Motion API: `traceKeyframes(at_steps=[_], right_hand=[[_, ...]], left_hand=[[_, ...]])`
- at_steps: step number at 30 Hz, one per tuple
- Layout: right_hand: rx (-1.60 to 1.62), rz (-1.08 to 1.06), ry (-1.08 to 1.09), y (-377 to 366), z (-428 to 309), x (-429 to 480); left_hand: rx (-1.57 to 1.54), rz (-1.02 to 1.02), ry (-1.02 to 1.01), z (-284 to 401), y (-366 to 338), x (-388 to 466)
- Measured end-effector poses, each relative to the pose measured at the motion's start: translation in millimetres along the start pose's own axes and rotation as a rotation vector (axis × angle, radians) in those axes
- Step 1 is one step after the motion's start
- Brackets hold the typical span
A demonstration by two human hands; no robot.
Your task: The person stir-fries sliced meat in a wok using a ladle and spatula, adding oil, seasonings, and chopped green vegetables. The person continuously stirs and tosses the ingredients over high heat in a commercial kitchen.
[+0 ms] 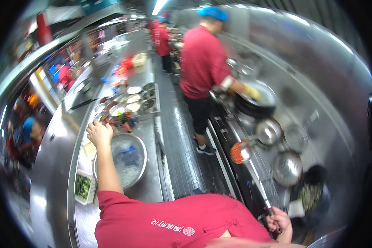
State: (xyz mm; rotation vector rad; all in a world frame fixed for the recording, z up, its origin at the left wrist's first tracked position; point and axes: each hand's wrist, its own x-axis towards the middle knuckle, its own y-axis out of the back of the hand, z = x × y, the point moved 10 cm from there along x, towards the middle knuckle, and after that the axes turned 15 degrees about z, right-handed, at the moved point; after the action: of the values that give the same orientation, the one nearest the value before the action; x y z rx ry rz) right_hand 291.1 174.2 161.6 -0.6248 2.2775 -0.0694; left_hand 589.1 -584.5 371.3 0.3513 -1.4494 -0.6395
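My left hand reaches over the steel counter, beside the seasoning bowls and small bottles; blur hides whether it touches anything. Under that forearm stands a large metal basin of foamy water with a blue cloth-like item in it. At the lower right my right hand is closed around the dark handle of a long ladle. Orange-red food shows at the ladle's bowl, above the stove edge. A white tray of chopped greens lies left of the basin.
A co-worker in a red shirt stands ahead by a large wok. Metal strainers and a bin with scraps are at the right. Seasoning bowls line the left counter. Several other people work farther off.
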Motion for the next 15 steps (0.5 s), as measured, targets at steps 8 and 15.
traceKeyframes(at_steps=[8, 15], right_hand=[[0.025, 0.715, 0.368, 292.8, 44.5, -153.7], [-0.196, 1.06, 0.245, 420.5, 33.2, -211.6]], left_hand=[[-1.268, -0.917, -1.14, 438.4, 217.8, -563.7], [-1.91, -0.527, -1.692, 567.7, 549.8, -777.4]])
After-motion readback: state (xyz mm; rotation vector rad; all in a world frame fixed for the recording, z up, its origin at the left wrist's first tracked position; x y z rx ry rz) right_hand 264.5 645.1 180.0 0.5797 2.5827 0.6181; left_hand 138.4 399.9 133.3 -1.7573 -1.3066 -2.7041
